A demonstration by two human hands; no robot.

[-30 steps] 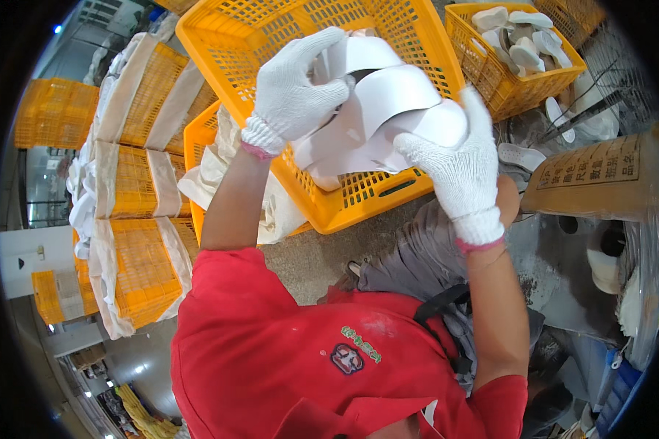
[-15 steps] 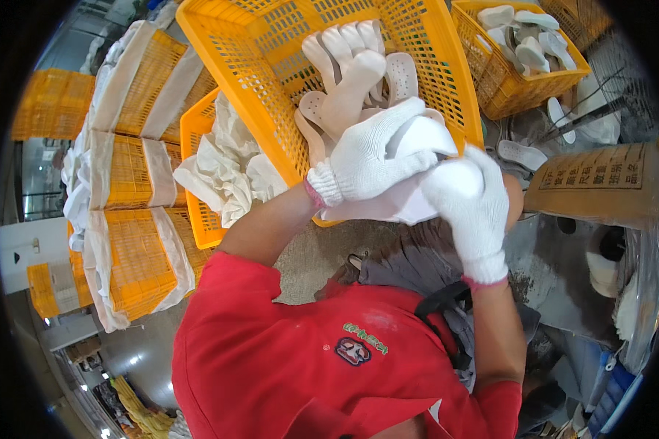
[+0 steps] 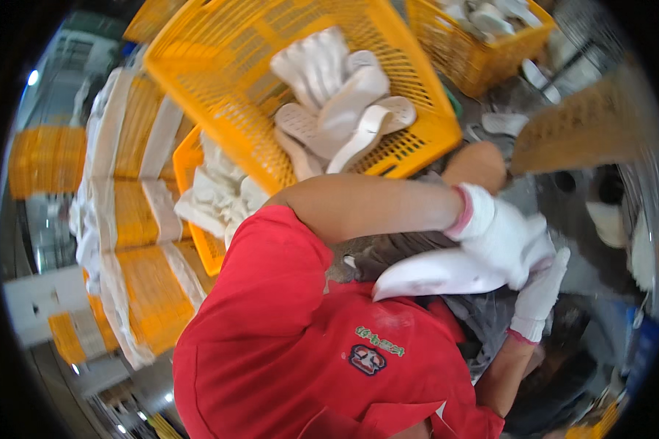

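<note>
- Across the lap now, the left hand in a white knitted glove with a pink cuff (image 3: 501, 238) has swung away from the crate edge, where it was in the earlier frame, drawing its arm over the body; the right hand in a matching white knitted glove (image 3: 542, 296) has dropped lower
- Closed over the right end of a glossy white curved piece (image 3: 439, 274), the left hand seems to carry it; blur hides how many layers it holds
- Fingers of the right hand sit close against the left, but whether they grip anything cannot be told
- Above the lap, the piece lies nearly level, its pointed left tip at the red fabric shirt (image 3: 293, 293); keeping that tip clear of the cloth would help avoid snags or smudges
- With 1 end held, the free length may sag or twist, so support under its middle, using light, flat fingers, should guard the smooth surface
- Beyond the arm, a large yellow plastic mesh crate (image 3: 428, 80) holds pale perforated insoles (image 3: 300, 124); the left forearm crosses just in front, so a slightly raised elbow would spare them a knock
</note>
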